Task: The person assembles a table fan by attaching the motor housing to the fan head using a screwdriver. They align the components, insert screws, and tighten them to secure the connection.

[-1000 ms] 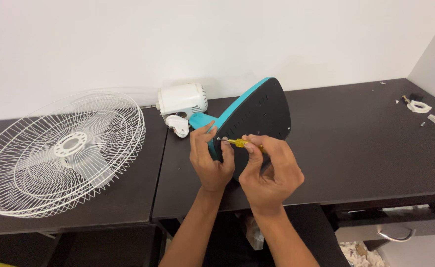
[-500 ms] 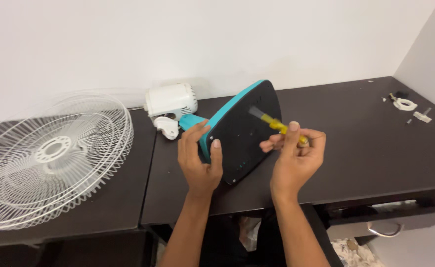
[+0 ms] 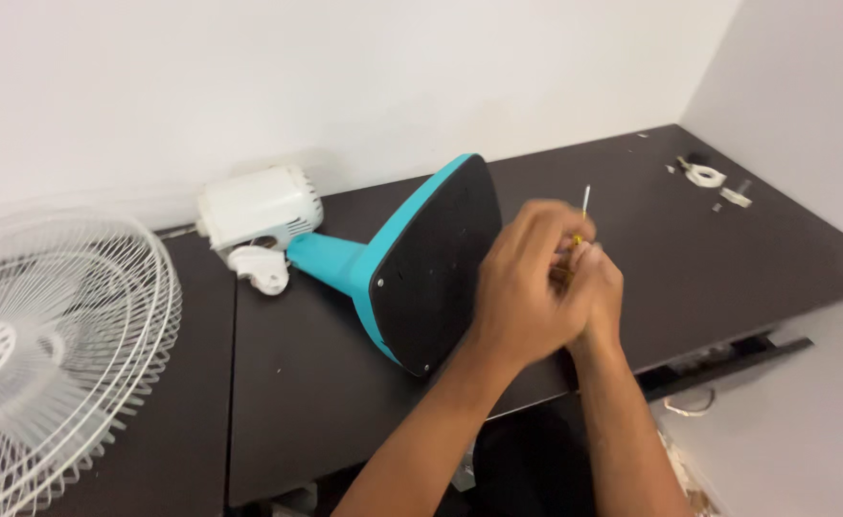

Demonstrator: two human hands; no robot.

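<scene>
Both hands meet above the front edge of the dark desk [image 3: 728, 249], to the right of the fan base. The left hand [image 3: 527, 287] lies over and in front of the right hand [image 3: 599, 287], and the fingers of both curl closed around a screwdriver [image 3: 582, 215]. Only a trace of its yellow handle shows between the fingers; the thin metal shaft rises out of the top of the grip, pointing up and slightly right. The handle itself is almost fully hidden, so which hand carries most of it cannot be told.

The fan base [image 3: 431, 263] is tipped on its edge on the desk, its black underside facing the hands and its teal rim and neck running up-left. It sits just left of the grip; neither hand holds it.

The white motor housing [image 3: 259, 215] lies at the far end of the neck, near the wall. A white wire fan guard [image 3: 48, 354] lies flat at far left. Small white parts [image 3: 709, 177] rest at the desk's far right.
</scene>
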